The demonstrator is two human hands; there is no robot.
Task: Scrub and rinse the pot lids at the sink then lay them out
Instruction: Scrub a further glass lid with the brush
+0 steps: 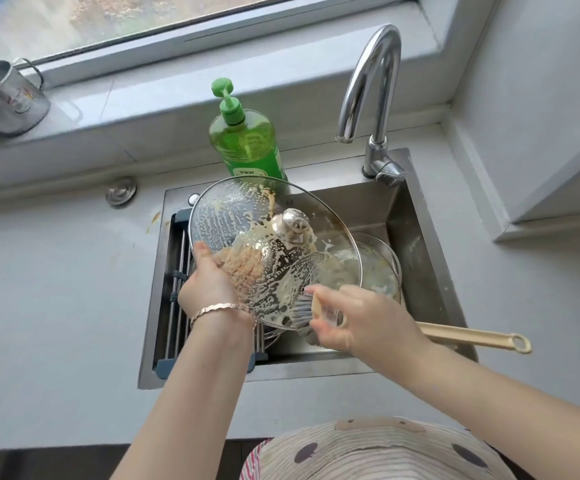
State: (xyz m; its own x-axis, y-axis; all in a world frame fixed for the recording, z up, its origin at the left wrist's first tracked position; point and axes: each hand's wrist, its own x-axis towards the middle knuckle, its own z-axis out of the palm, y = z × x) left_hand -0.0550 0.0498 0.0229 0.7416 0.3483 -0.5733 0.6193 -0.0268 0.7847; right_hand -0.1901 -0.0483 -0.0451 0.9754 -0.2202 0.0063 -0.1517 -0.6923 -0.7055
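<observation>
While the left hand (208,289) grips a glass pot lid (247,244) by its rim at about eight o'clock, its fingers clamped there with the thumb on top and the rest seen through the glass underneath, the lid is held tilted above the steel sink (416,237). Foam and yellowish residue streak the glass, and a metal knob (293,225) sits at its centre. A bracelet (221,310) circles the left wrist.

At five o'clock on the lid, the right hand (357,320) has its fingers closed around the head end of a dish brush (307,311), whose grey bristles touch the lid's lower edge. The brush's cream handle (475,337) runs out toward three o'clock over the sink's right rim.

Below the lid, toward four o'clock, a second lid or pot (382,268) lies in the basin, also soiled. A slatted rack (177,299) lies over the sink's left side. Behind the lid at twelve o'clock stands a green soap bottle (245,140) with a pump, and the curved tap (375,98) rises at one o'clock. A metal mug (4,95) rests on the window ledge at ten o'clock. The grey surface (56,289) surrounds the sink.
</observation>
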